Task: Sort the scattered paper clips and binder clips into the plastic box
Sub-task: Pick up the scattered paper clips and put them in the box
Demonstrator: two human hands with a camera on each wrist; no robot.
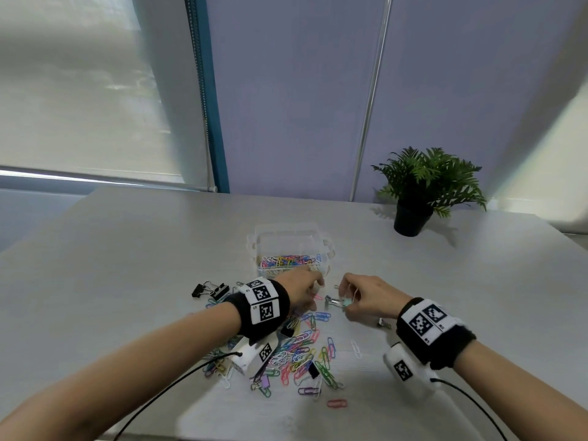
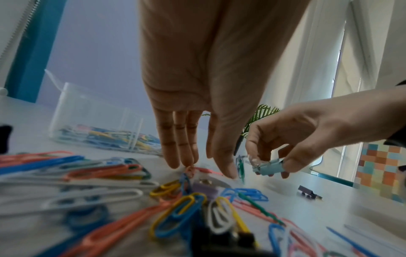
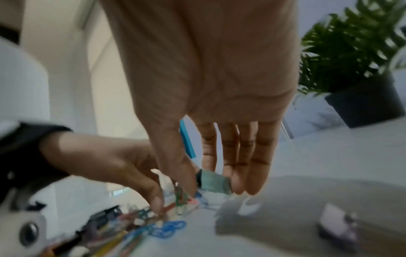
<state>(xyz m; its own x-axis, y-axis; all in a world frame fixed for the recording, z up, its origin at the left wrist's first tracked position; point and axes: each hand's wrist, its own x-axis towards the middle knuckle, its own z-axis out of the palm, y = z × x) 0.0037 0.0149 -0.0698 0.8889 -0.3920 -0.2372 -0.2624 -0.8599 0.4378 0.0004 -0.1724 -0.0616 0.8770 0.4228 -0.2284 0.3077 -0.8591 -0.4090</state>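
The clear plastic box (image 1: 321,241) stands mid-table with coloured paper clips in it, also seen in the left wrist view (image 2: 72,104). A loose pile of coloured paper clips (image 1: 299,348) lies in front of it. My left hand (image 2: 206,171) points down at the pile's far edge, fingers nearly straight, tips touching a pink paper clip (image 2: 204,170); thumb and fingers stand apart. My right hand (image 1: 346,305) hovers just right of it and pinches a light blue binder clip (image 2: 269,167) between thumb and fingers, low over the table (image 3: 214,182).
Black binder clips (image 1: 211,289) lie left of the pile. A small binder clip (image 1: 384,324) lies under my right wrist. A purple binder clip (image 1: 262,381) and a black one (image 1: 313,370) sit in the pile. A potted plant (image 1: 423,189) stands back right.
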